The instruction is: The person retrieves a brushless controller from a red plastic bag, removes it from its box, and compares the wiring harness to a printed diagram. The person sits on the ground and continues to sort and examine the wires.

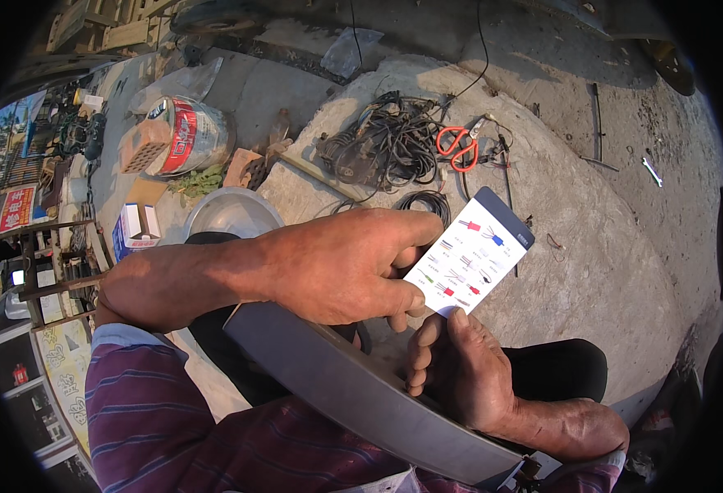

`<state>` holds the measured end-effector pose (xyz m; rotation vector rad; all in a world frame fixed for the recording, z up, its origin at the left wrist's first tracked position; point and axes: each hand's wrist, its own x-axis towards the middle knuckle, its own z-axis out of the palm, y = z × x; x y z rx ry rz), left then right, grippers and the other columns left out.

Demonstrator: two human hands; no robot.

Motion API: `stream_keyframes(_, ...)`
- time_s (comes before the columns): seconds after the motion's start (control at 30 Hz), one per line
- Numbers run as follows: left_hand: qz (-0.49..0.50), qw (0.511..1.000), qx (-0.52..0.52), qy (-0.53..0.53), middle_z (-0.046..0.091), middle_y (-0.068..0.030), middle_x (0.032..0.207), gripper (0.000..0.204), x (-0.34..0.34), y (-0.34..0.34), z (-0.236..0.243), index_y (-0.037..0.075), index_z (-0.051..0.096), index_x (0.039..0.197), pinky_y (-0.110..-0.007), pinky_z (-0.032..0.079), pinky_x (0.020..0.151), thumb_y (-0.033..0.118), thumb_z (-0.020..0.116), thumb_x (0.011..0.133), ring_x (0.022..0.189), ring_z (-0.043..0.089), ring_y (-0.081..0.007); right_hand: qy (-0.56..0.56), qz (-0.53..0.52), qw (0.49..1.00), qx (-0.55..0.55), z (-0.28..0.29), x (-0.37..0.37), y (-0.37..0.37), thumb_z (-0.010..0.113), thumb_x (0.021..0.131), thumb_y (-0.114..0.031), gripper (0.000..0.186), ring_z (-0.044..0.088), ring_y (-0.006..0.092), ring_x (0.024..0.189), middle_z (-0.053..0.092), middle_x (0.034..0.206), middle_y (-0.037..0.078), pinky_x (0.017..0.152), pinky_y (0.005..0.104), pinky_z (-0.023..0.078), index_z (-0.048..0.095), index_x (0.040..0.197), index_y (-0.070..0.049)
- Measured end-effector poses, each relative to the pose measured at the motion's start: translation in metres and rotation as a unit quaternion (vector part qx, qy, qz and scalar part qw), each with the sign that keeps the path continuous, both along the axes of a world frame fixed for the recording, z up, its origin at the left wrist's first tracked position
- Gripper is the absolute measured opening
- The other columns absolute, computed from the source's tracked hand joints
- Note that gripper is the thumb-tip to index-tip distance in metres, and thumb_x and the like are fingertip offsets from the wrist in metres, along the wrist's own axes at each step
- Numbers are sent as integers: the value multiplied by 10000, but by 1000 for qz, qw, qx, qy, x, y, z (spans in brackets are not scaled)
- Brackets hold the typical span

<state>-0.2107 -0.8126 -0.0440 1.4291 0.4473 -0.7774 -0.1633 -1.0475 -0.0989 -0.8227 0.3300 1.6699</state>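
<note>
A white, phone-sized picture card (468, 259) has rounded corners, a dark band at its far end and small pictures of coloured wires and connectors. My left hand (341, 263) grips its left edge, the fingers bent and partly hidden behind it. From below, my right hand (472, 370) has its thumb against the card's near edge; its fingers curl beneath that corner, their exact hold hard to see. Across my lap, under both hands, lies a curved dark grey panel (337, 378).
Beyond the card, a tangle of black cables (390, 144) and orange-handled scissors (460, 148) lie on a stone slab (599, 238). Leftward are a metal bowl (234, 212), a paint bucket (189, 135), a brick (144, 146) and a small box (137, 223). A wrench (651, 172) lies far right.
</note>
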Motion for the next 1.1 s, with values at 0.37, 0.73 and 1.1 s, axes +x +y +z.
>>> stream_keyframes(0.37, -7, 1000, 2, 0, 742, -209, 1012, 389, -3, 0, -5, -93, 512, 1269, -368, 601, 690, 103, 591, 943, 903, 753, -229, 3, -2, 1000, 0, 1, 0, 0, 378, 1113, -516, 511, 612, 208, 718, 601, 850, 102, 681, 355, 527, 550, 1066, -37)
stream_keyframes(0.73, -16, 1000, 9, -2, 739, -205, 1003, 388, -3, 0, -3, -93, 515, 1264, -370, 603, 700, 106, 593, 941, 897, 751, -227, 6, -5, 1000, -5, 2, -1, 1, 374, 1116, -507, 506, 613, 210, 716, 606, 850, 107, 680, 357, 529, 554, 1061, -37)
stream_keyframes(1.1, -9, 1000, 2, -4, 739, -200, 1016, 382, -3, 0, -2, -91, 513, 1272, -368, 604, 727, 104, 588, 953, 908, 751, -224, -2, -3, 1000, 4, 2, -1, 1, 366, 1120, -495, 498, 608, 206, 713, 600, 855, 105, 674, 354, 526, 552, 1055, -38)
